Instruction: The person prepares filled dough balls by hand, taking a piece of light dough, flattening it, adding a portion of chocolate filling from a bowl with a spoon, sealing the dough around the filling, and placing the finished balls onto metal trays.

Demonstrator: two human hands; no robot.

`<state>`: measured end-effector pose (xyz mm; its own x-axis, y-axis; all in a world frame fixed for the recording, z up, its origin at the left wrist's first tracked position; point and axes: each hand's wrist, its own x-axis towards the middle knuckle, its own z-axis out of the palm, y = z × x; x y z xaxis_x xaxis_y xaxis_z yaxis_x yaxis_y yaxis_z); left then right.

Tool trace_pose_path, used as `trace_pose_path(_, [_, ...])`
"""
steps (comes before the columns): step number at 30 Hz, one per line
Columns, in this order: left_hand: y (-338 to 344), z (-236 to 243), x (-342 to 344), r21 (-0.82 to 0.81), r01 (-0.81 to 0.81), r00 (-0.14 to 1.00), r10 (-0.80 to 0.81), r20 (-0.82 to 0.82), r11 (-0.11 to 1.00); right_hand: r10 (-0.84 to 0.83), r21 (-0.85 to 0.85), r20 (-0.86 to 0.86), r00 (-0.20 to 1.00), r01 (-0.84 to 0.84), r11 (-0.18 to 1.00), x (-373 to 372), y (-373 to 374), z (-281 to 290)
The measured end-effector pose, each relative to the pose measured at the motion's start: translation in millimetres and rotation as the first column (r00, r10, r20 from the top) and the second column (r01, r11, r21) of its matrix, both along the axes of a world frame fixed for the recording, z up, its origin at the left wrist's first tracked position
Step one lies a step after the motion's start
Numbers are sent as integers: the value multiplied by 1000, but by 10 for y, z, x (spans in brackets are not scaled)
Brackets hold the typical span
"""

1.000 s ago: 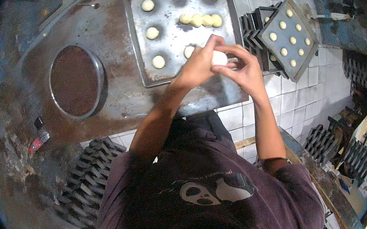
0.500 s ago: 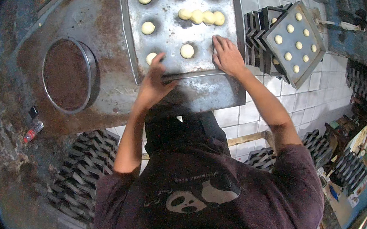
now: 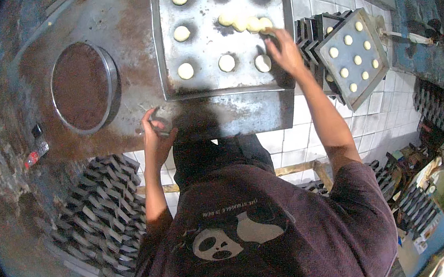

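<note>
A square metal baking tray (image 3: pixel 209 87) lies on the worktable. Three separate dough balls line its left side, the nearest one (image 3: pixel 185 71) by the front corner. Two more sit along the front edge, one in the middle (image 3: pixel 226 63) and one at the right (image 3: pixel 262 63). Behind them, several dough balls (image 3: pixel 240 24) touch in a slanting row. My right hand (image 3: pixel 285 54) reaches over the right rim, fingertips at the row's right end, thumb held apart. Clear of the tray, my left hand (image 3: pixel 157 133) hovers over the table's front edge, fingers loosely bent and apart, holding nothing.
Left of the tray stands a round pan (image 3: pixel 80 87) filled with something dark brown. To the right, stacked trays rise from the tiled floor, the top one (image 3: pixel 354 59) bearing several dough balls. More dark stacked trays (image 3: pixel 100 216) stand at lower left. A small bottle (image 3: pixel 36 154) lies far left.
A dough ball now sits at the tray's front right, where my right hand was. That hand has moved back to the row's end. My left hand has drawn away from the tray, toward me and left.
</note>
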<state>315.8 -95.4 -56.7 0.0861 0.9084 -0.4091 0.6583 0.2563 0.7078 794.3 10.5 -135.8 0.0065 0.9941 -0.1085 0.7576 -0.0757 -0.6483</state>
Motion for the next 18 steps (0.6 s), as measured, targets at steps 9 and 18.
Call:
trace_pose_path(9, [262, 380, 220, -138, -14, 999, 20, 43, 990, 352, -223, 424, 835, -281, 934, 253, 692, -231])
trace_pose_path(18, [422, -136, 637, -125, 83, 828, 1, 561, 989, 172, -572, -250, 953, -289, 768, 27, -4, 839])
